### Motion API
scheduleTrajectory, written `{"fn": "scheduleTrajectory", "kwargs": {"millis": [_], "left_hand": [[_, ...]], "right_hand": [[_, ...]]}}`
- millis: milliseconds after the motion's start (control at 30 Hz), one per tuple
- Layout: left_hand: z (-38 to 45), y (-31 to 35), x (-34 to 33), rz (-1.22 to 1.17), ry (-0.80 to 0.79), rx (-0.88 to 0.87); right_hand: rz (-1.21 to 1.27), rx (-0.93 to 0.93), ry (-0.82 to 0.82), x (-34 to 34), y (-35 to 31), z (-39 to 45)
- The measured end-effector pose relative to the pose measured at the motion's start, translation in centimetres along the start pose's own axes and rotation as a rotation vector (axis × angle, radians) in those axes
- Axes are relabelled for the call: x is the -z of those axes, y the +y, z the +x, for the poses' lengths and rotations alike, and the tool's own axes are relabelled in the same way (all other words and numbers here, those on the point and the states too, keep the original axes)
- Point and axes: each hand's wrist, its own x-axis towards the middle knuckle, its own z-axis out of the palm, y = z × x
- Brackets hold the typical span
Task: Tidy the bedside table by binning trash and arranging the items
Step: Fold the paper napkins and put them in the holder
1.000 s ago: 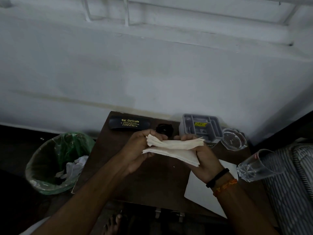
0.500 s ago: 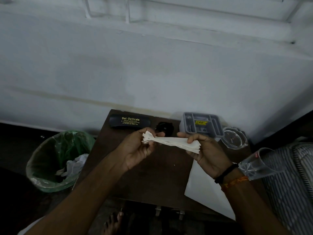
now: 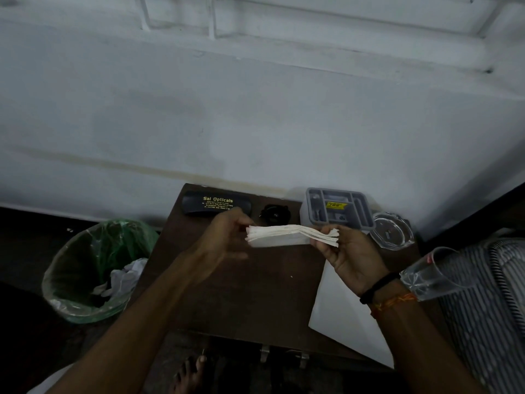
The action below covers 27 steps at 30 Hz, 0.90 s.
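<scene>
Both hands are up over the dark brown wooden bedside table (image 3: 233, 294), holding a stack of folded white paper napkins (image 3: 281, 236) between them, clear of the tabletop. The right hand (image 3: 349, 257) pinches the 3 o'clock end of the stack, thumb on top and fingers curled under. The left hand (image 3: 227, 237) is at the 9 o'clock end with fingertips against the edge, but it's blurry, so I can't tell if it's really gripping or just touching.

Along the 12 o'clock edge of the table, by the white wall: a black glasses case with yellow "Sai Opticals" lettering (image 3: 216, 205), then a small black round object (image 3: 275, 214) just beside it toward 3 o'clock, then a grey plastic compartment tray with a yellow sticker (image 3: 339, 209). Right next to the tray toward 3 o'clock sits a clear glass ashtray (image 3: 393, 230). A white sheet of paper (image 3: 346, 328) lies at the table's 4 o'clock corner, hanging over the edge a bit. A clear plastic cup (image 3: 434, 275) lies tipped on its side near the right wrist, beside striped fabric (image 3: 488, 302).

On the floor at 9 o'clock from the table is a round bin with a green plastic liner (image 3: 96, 268), with some crumpled white trash in it.
</scene>
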Motion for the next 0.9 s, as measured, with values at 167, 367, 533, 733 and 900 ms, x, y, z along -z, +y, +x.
{"fn": "scheduleTrajectory", "kwargs": {"millis": [167,367,533,733,900], "left_hand": [[-1.5,-0.8,-0.5,0.788,-0.229,-0.498],[-0.5,-2.3,-0.5,0.878,-0.196,-0.67],[0.0,-2.6,-0.4,0.576,-0.131,-0.507],[0.6,-1.6,-2.5,0.217,-0.2,-0.389],[0.9,-2.2,-3.2,0.312,-0.186,-0.378]], "right_hand": [[-0.139,-0.035,0.057,-0.8,0.3,-0.1],[-0.005,-0.068,-0.001,-1.5,0.4,0.0],[-0.176,0.081,-0.048,-1.5,-0.7,-0.8],[-0.655,0.16,-0.141,-1.4,0.6,-0.9],[-0.631,0.227,-0.126,-1.2,1.3,0.2]]}}
